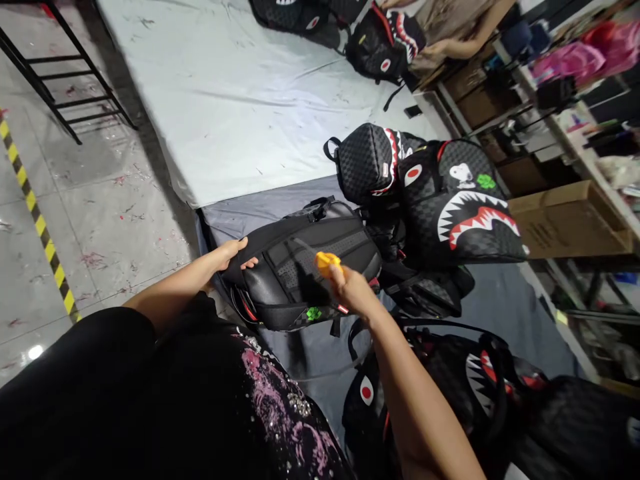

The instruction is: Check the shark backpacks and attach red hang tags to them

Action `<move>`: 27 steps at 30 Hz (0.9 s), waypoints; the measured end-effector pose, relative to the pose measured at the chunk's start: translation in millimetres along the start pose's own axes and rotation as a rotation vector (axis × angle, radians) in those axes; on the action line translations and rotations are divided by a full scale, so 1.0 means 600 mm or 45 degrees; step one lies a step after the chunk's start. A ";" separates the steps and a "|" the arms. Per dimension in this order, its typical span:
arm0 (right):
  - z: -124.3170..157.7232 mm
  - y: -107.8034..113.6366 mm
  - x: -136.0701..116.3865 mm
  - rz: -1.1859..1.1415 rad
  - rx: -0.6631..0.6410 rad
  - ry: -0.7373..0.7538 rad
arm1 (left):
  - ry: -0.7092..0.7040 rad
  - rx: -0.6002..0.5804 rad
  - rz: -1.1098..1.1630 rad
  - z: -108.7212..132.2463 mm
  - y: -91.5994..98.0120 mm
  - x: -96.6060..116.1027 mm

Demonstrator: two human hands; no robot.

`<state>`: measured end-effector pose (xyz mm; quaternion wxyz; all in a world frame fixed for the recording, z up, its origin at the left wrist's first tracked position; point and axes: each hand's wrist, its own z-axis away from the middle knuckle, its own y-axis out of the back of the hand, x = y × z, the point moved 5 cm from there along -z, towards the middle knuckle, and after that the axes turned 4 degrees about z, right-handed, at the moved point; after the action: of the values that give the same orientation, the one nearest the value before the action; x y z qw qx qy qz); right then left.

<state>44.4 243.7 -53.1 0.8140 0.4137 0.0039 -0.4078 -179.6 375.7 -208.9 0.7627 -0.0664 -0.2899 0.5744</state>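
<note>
A black backpack (330, 233) lies on the grey-covered table, its padded back panel and straps facing up. My left hand (234, 257) is closed on the strap and edge at its left end, thumb on top. Above the middle of the panel, my right hand (347, 287) is wrapped round an orange tool (327, 262) that looks like an air blow gun. Its thin grey nozzle, blurred, points left over the mesh padding. Part of the handle is hidden by my fingers. A green patch (313, 313) shows on the backpack's near side.
Backpacks with shark-mouth prints (470, 207) are piled to the right, and more black bags (450, 393) lie at the lower right. Another person's arm (465, 43) reaches to a backpack (380, 47) at the far end. A cardboard box (570, 220) stands on the right-hand shelving.
</note>
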 end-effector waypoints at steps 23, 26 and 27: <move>0.140 0.026 0.063 0.065 -0.166 -0.183 | -1.117 0.424 -1.568 0.003 -0.164 0.031; 0.148 0.065 0.119 0.266 0.050 -0.467 | -1.295 0.418 -1.730 0.045 -0.202 0.000; 0.155 0.083 0.135 0.361 0.202 -0.572 | -1.354 0.348 -1.787 0.062 -0.219 -0.022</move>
<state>101.0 143.8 13.6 0.8086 0.3717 -0.2664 -0.3703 -91.1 311.4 -126.1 0.7046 0.4933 -0.5085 -0.0408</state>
